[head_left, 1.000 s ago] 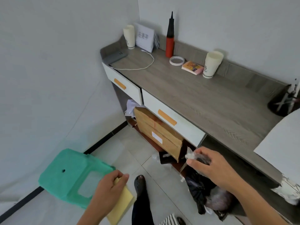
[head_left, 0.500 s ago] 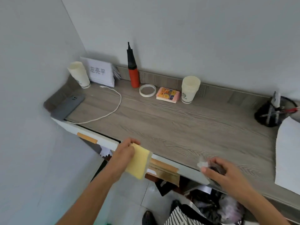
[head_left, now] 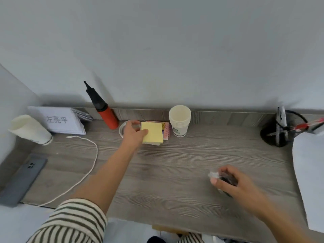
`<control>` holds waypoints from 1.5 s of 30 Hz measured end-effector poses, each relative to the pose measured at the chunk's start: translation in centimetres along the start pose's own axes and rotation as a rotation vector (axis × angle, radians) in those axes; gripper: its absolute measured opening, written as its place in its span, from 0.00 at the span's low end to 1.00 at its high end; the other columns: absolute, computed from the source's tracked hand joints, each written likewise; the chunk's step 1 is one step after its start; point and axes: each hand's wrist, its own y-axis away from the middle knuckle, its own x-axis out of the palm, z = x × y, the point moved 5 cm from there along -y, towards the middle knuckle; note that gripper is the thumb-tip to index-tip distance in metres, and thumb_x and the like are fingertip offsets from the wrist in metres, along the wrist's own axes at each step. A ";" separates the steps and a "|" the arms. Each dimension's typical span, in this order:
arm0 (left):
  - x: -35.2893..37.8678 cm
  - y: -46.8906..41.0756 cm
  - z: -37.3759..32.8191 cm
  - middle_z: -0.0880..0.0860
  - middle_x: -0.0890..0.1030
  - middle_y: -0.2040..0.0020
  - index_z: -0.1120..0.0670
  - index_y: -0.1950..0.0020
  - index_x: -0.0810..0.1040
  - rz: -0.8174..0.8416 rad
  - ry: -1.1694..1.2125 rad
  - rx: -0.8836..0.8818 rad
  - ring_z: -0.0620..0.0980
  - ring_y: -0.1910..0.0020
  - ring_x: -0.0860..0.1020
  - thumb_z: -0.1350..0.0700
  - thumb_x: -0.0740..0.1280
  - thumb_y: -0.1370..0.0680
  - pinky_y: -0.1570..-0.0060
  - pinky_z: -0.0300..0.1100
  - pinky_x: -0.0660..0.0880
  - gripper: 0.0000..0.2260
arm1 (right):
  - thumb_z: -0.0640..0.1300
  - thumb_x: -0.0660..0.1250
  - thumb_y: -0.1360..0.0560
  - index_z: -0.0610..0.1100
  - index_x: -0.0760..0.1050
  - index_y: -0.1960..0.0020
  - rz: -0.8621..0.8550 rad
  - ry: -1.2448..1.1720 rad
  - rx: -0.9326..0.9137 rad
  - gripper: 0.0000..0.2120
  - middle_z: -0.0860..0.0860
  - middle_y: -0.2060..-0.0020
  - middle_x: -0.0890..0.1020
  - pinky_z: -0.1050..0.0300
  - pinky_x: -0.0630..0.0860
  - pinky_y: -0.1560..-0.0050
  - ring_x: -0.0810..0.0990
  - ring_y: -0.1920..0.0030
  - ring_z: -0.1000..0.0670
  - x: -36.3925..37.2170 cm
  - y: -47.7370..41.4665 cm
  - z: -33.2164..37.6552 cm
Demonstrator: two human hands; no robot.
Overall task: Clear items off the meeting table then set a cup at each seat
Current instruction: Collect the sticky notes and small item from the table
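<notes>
While reaching to the back of the grey wood-grain desk [head_left: 175,172], grips a yellow sticky-note pad [head_left: 154,133] with the left hand [head_left: 131,132], thumb on top, fingers curled at the pad's left edge. Holds it over a pink spiral notepad [head_left: 166,131], of which only the right edge and the rings show; resting or just above, impossible to say. Covers part of a white tape ring [head_left: 121,131] with the same hand.

Just right of the pads, upright against the back rail: stack of paper cups [head_left: 179,120], printed mark low on the front too small to read. Further left: red-and-black hand pump [head_left: 105,111], leaning; folded name card [head_left: 59,121]; second cup stack [head_left: 29,129], mouth down, in the corner.

Near the front right, pinches a small dark item [head_left: 228,178] in crumpled clear wrap with the right hand [head_left: 233,185], blurred, identity unclear.

Cut off at the right border: white sheet [head_left: 308,181], beside a black mesh pen holder [head_left: 278,134]. Clipped at the left border: grey phone [head_left: 22,179], face down, near a white cable [head_left: 87,165]. Striped sleeve [head_left: 73,221] at bottom.
</notes>
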 end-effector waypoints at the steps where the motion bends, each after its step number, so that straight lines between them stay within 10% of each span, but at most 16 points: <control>1: 0.7 -0.9 -0.1 0.61 0.79 0.45 0.55 0.45 0.70 -0.005 -0.010 0.015 0.54 0.55 0.80 0.67 0.71 0.27 0.55 0.48 0.78 0.16 | 0.64 0.73 0.37 0.53 0.77 0.57 -0.038 0.006 0.005 0.17 0.48 0.65 0.79 0.56 0.70 0.61 0.76 0.66 0.55 -0.2 -0.3 0.0; 7: 2.9 -3.0 0.3 0.59 0.77 0.48 0.61 0.45 0.75 -0.037 -0.398 0.288 0.61 0.47 0.76 0.63 0.71 0.26 0.48 0.46 0.71 0.12 | 0.61 0.75 0.35 0.57 0.70 0.52 -0.360 0.264 -0.007 0.19 0.57 0.54 0.77 0.61 0.70 0.61 0.76 0.57 0.58 -2.6 -4.9 1.5; 15: 2.8 0.0 0.1 0.62 0.79 0.43 0.57 0.46 0.82 0.062 -0.779 0.799 0.63 0.42 0.75 0.57 0.77 0.32 0.46 0.56 0.74 0.15 | 0.48 0.76 0.32 0.47 0.68 0.29 -0.349 0.528 -0.106 0.34 0.42 0.27 0.64 0.45 0.65 0.29 0.65 0.29 0.40 0.3 -13.4 3.9; 23: 2.7 -0.8 1.0 0.59 0.78 0.50 0.60 0.52 0.81 0.161 -0.837 0.875 0.59 0.51 0.76 0.62 0.76 0.32 0.55 0.52 0.79 0.11 | 0.48 0.71 0.26 0.43 0.79 0.37 -0.580 0.712 -0.128 0.18 0.39 0.39 0.77 0.43 0.74 0.41 0.75 0.40 0.37 -0.1 -12.7 1.7; 29: 2.6 -1.0 1.0 0.58 0.78 0.49 0.59 0.51 0.81 0.179 -0.850 0.860 0.58 0.49 0.76 0.61 0.75 0.30 0.58 0.50 0.79 0.10 | 0.56 0.73 0.32 0.50 0.73 0.32 -0.623 0.836 -0.105 0.30 0.42 0.29 0.68 0.40 0.69 0.36 0.66 0.31 0.38 0.8 -12.6 5.0; 35: 2.5 -0.9 0.8 0.58 0.78 0.47 0.59 0.48 0.81 0.220 -0.857 0.828 0.58 0.47 0.76 0.62 0.75 0.31 0.53 0.51 0.80 0.13 | 0.58 0.77 0.37 0.53 0.54 0.23 -0.528 0.417 -0.280 0.49 0.49 0.30 0.70 0.46 0.70 0.36 0.69 0.31 0.47 4.2 -13.9 9.1; 45: 0.3 1.5 1.1 0.59 0.72 0.31 0.58 0.35 0.75 0.207 -0.786 0.745 0.60 0.31 0.69 0.53 0.73 0.28 0.33 0.54 0.68 0.24 | 0.60 0.76 0.39 0.60 0.57 0.28 -0.494 0.196 -0.243 0.45 0.64 0.36 0.73 0.50 0.74 0.39 0.75 0.36 0.50 5.5 -14.3 8.6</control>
